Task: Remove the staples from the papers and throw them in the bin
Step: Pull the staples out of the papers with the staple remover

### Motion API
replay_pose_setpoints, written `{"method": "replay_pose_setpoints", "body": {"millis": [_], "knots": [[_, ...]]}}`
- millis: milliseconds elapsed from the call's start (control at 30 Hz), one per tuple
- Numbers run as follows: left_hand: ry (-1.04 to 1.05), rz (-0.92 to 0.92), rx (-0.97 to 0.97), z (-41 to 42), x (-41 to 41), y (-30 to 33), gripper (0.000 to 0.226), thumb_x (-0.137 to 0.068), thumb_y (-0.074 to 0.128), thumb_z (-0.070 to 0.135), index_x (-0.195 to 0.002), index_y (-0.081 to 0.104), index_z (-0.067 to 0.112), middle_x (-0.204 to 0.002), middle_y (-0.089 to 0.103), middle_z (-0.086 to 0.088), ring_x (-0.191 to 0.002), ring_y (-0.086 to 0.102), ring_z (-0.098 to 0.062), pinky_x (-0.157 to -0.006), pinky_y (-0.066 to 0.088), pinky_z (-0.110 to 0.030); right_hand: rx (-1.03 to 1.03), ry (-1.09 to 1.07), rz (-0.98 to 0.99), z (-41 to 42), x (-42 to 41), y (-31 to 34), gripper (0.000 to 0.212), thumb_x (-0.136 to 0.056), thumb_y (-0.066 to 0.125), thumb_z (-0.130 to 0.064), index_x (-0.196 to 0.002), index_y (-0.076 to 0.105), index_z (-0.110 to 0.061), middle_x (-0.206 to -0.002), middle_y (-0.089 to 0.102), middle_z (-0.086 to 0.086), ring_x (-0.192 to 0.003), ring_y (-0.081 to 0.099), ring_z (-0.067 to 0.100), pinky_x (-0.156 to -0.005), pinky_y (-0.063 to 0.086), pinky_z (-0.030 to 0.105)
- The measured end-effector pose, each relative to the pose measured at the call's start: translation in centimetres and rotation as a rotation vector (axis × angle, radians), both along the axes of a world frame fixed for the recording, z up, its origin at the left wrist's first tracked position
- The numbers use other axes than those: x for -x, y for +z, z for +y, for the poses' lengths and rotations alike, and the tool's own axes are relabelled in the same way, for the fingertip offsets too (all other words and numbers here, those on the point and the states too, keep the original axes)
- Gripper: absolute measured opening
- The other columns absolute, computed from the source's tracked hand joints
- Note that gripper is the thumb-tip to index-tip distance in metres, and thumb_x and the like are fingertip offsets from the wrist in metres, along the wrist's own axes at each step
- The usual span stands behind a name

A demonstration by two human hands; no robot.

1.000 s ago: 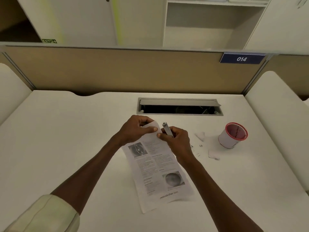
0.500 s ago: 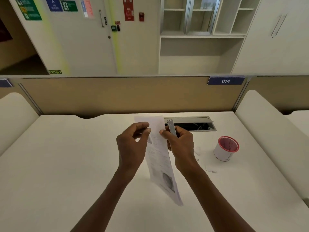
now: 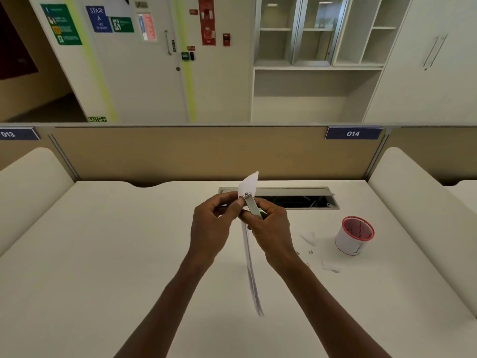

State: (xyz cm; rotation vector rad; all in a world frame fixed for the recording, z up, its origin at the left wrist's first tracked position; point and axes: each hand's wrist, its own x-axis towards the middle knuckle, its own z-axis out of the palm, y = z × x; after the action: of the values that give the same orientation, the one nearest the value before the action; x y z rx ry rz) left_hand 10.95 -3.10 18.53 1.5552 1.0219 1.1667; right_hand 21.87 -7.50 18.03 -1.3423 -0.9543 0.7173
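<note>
My left hand (image 3: pixel 210 226) pinches the top corner of the stapled papers (image 3: pixel 251 275), which hang edge-on above the white desk (image 3: pixel 103 254). A folded corner of the sheets sticks up above my fingers. My right hand (image 3: pixel 271 228) grips a flat metal staple remover (image 3: pixel 251 205), and its tip touches the papers' top corner. The staple itself is too small to make out. A small white bin with a red rim (image 3: pixel 355 235) stands on the desk to the right of my hands.
Paper scraps (image 3: pixel 308 239) and small loose staples (image 3: pixel 310 251) lie between my right hand and the bin. An open cable hatch (image 3: pixel 296 200) is set into the desk behind my hands. A tan partition (image 3: pixel 180 153) bounds the far edge.
The papers were lifted off the desk and turned edge-on to me. Both hands rose with them, and the remover's tip came to the top corner. My view tilted up.
</note>
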Motion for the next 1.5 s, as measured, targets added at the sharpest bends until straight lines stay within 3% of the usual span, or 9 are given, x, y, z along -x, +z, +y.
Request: {"method": "replay_pose_setpoints", "body": {"millis": [133, 267, 400, 500, 933, 1133, 1267, 1433, 1500], "knots": [[0.020, 0.030, -0.002, 0.6, 0.9, 0.2, 0.012, -0.085, 0.071, 0.026, -0.096, 0.070, 0.031, -0.089, 0.074, 0.012, -0.086, 0.069, -0.005, -0.077, 0.054, -0.023, 0.018, 0.049, -0.035, 0.0, 0.3, -0.2, 0.015, -0.084, 0.072, -0.019, -0.099, 0.074, -0.020, -0.084, 0.072, -0.006, -0.058, 0.056, 0.002, -0.056, 0.044, 0.012], [0.130, 0.072, -0.016, 1.1, 0.9, 0.1, 0.005, -0.089, 0.066, 0.027, -0.090, 0.068, 0.031, -0.085, 0.071, 0.016, -0.082, 0.067, -0.003, -0.073, 0.053, -0.019, 0.009, 0.104, -0.048, 0.3, 0.9, -0.5, 0.023, -0.081, 0.073, -0.013, -0.102, 0.073, -0.024, -0.095, 0.073, -0.011, -0.076, 0.066, 0.015, -0.067, 0.055, 0.027], [0.176, 0.078, -0.038, 1.1, 0.8, 0.0, 0.009, -0.094, 0.059, 0.029, -0.094, 0.067, 0.027, -0.084, 0.069, 0.017, -0.077, 0.066, 0.001, -0.065, 0.050, -0.012, 0.013, 0.149, -0.039, 0.2, 0.9, -0.2, 0.023, -0.082, 0.074, -0.025, -0.103, 0.071, -0.016, -0.088, 0.073, -0.003, -0.064, 0.062, 0.002, -0.059, 0.048, 0.015], [0.152, 0.079, -0.041, 1.1, 1.0, 0.2, 0.014, -0.094, 0.058, 0.031, -0.100, 0.069, 0.024, -0.089, 0.071, 0.014, -0.078, 0.068, -0.003, -0.062, 0.052, -0.015, 0.014, 0.126, 0.021, 0.2, 0.1, 0.1, 0.030, -0.079, 0.076, -0.034, -0.097, 0.063, -0.014, -0.086, 0.069, 0.005, -0.061, 0.057, 0.004, -0.055, 0.045, 0.019], [0.031, 0.096, -0.168, 0.0, 1.7, 2.8, 0.016, -0.093, 0.060, 0.031, -0.090, 0.064, 0.046, -0.082, 0.070, 0.027, -0.078, 0.066, 0.002, -0.060, 0.049, -0.010, -0.143, -0.008, -0.400, -0.5, -2.0, 2.4, 0.024, -0.080, 0.076, -0.027, -0.094, 0.066, -0.011, -0.088, 0.068, -0.007, -0.077, 0.062, -0.001, -0.062, 0.046, 0.007], [-0.012, 0.099, -0.225, -0.3, 1.8, 3.0, 0.023, -0.092, 0.062, 0.024, -0.090, 0.064, 0.048, -0.080, 0.066, 0.037, -0.079, 0.066, 0.006, -0.061, 0.049, -0.008, -0.187, -0.057, -0.530, -0.9, -2.4, 2.7, 0.024, -0.077, 0.078, -0.030, -0.091, 0.071, -0.012, -0.088, 0.072, -0.006, -0.077, 0.065, 0.007, -0.066, 0.052, 0.017], [-0.029, 0.106, -0.263, -0.3, 2.1, 3.2, 0.025, -0.091, 0.063, 0.020, -0.092, 0.065, 0.044, -0.081, 0.067, 0.034, -0.082, 0.065, 0.008, -0.065, 0.047, -0.005, -0.180, 0.016, -0.455, -0.9, -2.8, 3.2, 0.019, -0.073, 0.082, -0.024, -0.087, 0.073, -0.014, -0.081, 0.071, -0.011, -0.069, 0.063, 0.000, -0.063, 0.045, 0.009], [-0.093, 0.105, -0.222, -0.1, 2.8, 3.8, 0.021, -0.090, 0.065, 0.021, -0.094, 0.069, 0.042, -0.088, 0.071, 0.029, -0.082, 0.068, 0.001, -0.068, 0.053, -0.014, -0.129, 0.169, -0.323, -0.7, -4.0, 4.4, 0.024, -0.069, 0.081, -0.026, -0.085, 0.074, -0.009, -0.082, 0.074, 0.001, -0.073, 0.069, 0.019, -0.065, 0.058, 0.031], [-0.122, 0.125, -0.211, 0.0, 2.9, 4.0, 0.019, -0.091, 0.064, 0.023, -0.097, 0.070, 0.039, -0.090, 0.072, 0.023, -0.084, 0.069, -0.004, -0.071, 0.056, -0.020, -0.114, 0.222, -0.301, -0.6, -4.6, 4.6, 0.024, -0.070, 0.082, -0.022, -0.088, 0.074, -0.007, -0.085, 0.075, 0.003, -0.079, 0.070, 0.021, -0.071, 0.059, 0.030]]}}
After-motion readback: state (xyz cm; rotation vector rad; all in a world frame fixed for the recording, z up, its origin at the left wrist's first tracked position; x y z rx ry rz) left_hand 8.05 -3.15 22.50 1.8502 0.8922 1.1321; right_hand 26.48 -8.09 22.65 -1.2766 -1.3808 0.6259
